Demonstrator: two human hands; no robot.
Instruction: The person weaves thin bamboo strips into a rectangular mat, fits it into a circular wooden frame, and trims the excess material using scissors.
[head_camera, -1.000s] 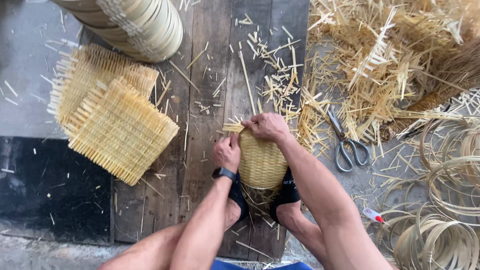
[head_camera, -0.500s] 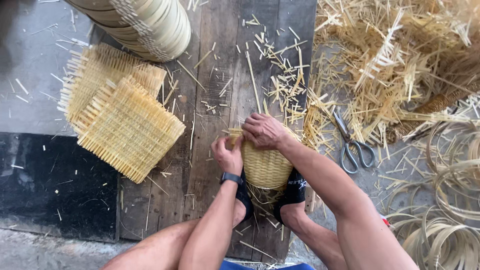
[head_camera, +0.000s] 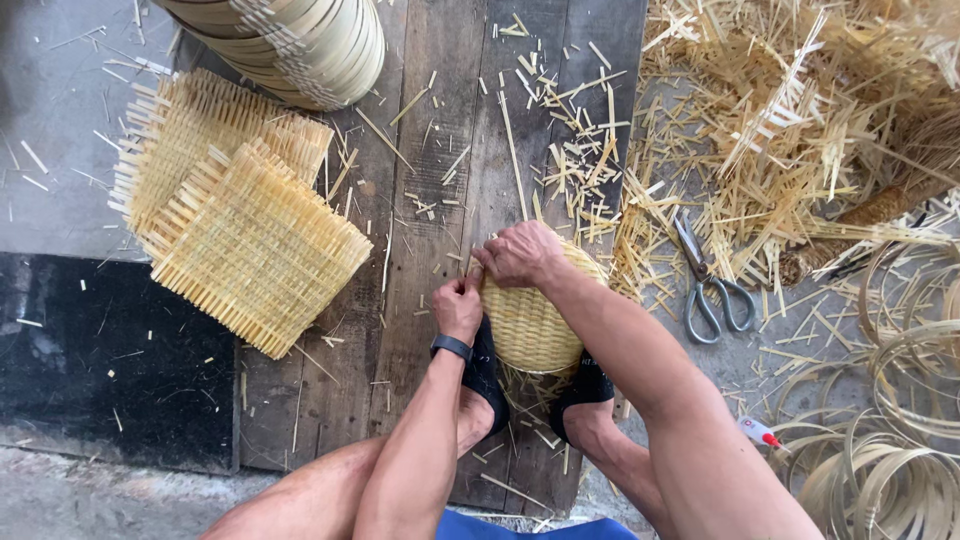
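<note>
A seated worker bends over a small woven basket (head_camera: 530, 325) held between 2 sandalled feet on a plank floor (head_camera: 440, 120). The left hand (head_camera: 458, 308), a dark band at its wrist, is curled shut and pinches the basket's rim on its near-left side. The right hand (head_camera: 520, 253) lies over the top edge, fingers bent and closed on the weave; whether a strip sits between them cannot be told. Just to the left lie 2 flat woven mats (head_camera: 235, 230), one overlapping the other. Scissors (head_camera: 708, 285) rest near the basket's right, beside loose bamboo offcuts (head_camera: 790, 130) and coiled bamboo hoops (head_camera: 890, 440).
</note>
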